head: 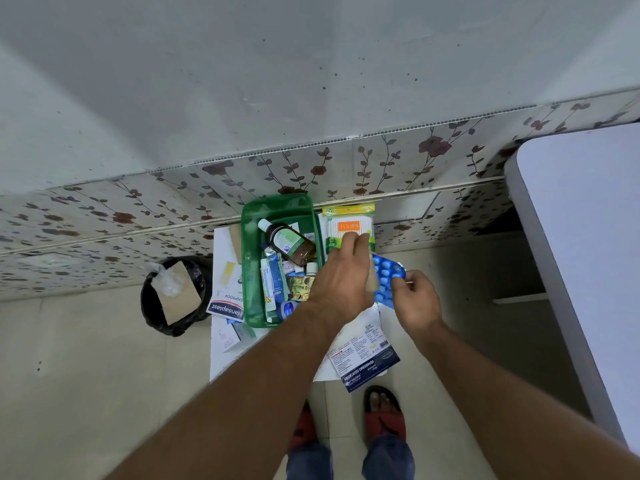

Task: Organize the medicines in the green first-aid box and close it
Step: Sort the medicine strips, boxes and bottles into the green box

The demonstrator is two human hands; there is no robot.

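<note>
Blue foil blister strip of tablets (386, 271) was pinched at its edge by the right hand (415, 299). Just left, the left hand (341, 278) gripped something pale, unidentifiable, beside the open green plastic first-aid box (249, 271) on the white worktop (221, 362).

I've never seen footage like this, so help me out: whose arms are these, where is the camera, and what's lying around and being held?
There is no machine here. A person wears a wide-angle camera on the head, looking down, so the two arms are their own; their sandalled feet show at the bottom.

On a small white table stands an open green first-aid box holding a brown syrup bottle, tubes and small jars. Beside it are a Tulips cotton-bud pack, a Hansaplast box and a medicated-dressings packet.

The right hand pinches a blue blister strip of tablets. The left hand holds something pale, too blurred to name. A black-lined bin sits on the floor.
</note>
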